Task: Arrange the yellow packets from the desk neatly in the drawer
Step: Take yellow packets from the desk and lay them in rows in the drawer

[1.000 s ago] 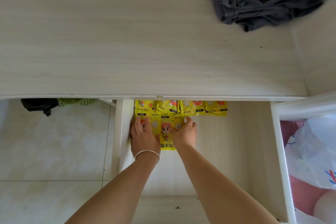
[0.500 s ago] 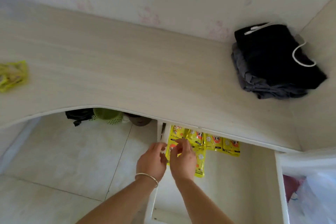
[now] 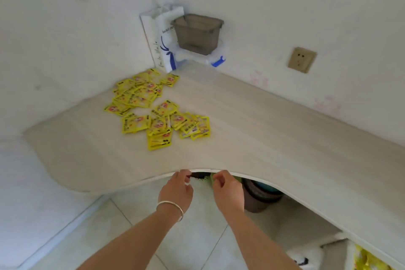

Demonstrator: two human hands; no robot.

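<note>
Yellow packets well beyond both hands

Two hands show, the left hand and the right hand, with one silver bangle on the left wrist. Beyond them on the one worktop lie roughly two dozen yellow packets; overlap prevents an exact count. Farther off stand one grey bin, one white bag and one wall socket. A few more packets sit right of the hands.
</note>
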